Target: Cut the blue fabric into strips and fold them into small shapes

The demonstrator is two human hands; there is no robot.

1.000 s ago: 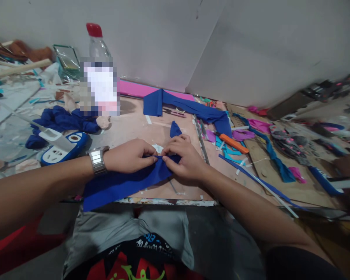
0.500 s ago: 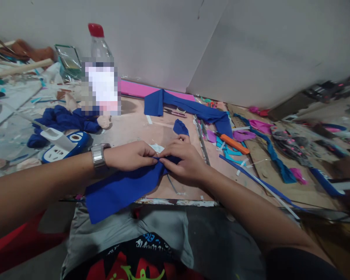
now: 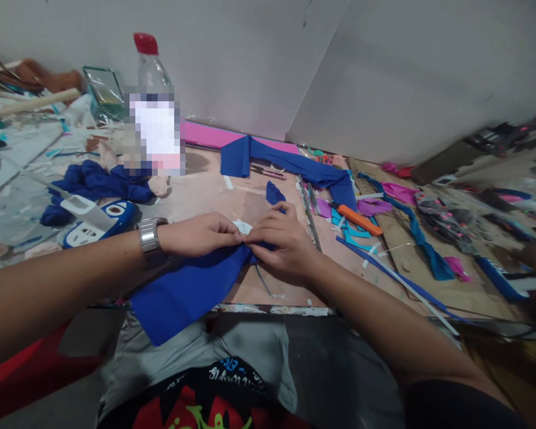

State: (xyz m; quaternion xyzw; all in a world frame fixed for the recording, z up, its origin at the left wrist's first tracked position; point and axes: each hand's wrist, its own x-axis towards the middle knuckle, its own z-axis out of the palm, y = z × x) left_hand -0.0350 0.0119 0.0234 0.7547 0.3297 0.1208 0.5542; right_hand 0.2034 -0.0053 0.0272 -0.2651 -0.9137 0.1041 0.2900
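A strip of blue fabric [image 3: 183, 295] hangs over the table's front edge, its upper edge pinched between my two hands. My left hand [image 3: 205, 234], with a metal watch at the wrist, grips the cloth between thumb and fingers. Touching it at the fingertips, my right hand [image 3: 282, 241] holds the same fabric, its fingers bent over the blue material. A small white piece [image 3: 242, 227] shows just behind the fingertips. Beyond my right hand lies a small blue scrap [image 3: 274, 192]. Farther back is a long folded blue strip [image 3: 295, 162].
A red-capped bottle [image 3: 154, 74] stands at the back left. Bunched blue fabric [image 3: 98, 182] and a blue-and-white tool [image 3: 99, 223] lie left. An orange cutter [image 3: 357, 220] lies right, near pink and turquoise scraps. Another person's blurred hand is at the far right.
Both hands remain at nearly the same place on the fabric, their fingertips slightly shifted. The hanging end of the cloth has moved a little downward and right.
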